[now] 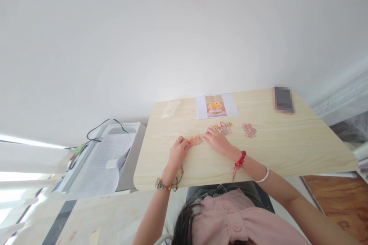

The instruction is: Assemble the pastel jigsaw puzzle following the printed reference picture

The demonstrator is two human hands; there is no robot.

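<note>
Head view: see the small cluster of puzzle pieces (196,140) on the table (287,149) between left hand (177,153) and right hand (220,144), with curled fingers at its ends; cannot tell whether pinching any. Touch lightly, keep clear of the larger pile (225,128).

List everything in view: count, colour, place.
Table: one, light wood, centre.
Jigsaw piles: three, orange to pink, on table.
Printed sheet: one, white, yellow figure, beyond piles.
Plastic piece: one, clear, table's far left.
Blurred device: one, dark, table's far right.
Cabinet: one, white, left of table.
Paper, cables: counts unclear, white, black, atop cabinet.
Wall: one, white, behind.
Floor: one, brown, right.
Top: one, pink, bottom.
Left hand: one, bare, leftmost pile's left.
Right hand: one, bare, that pile's right.
</note>
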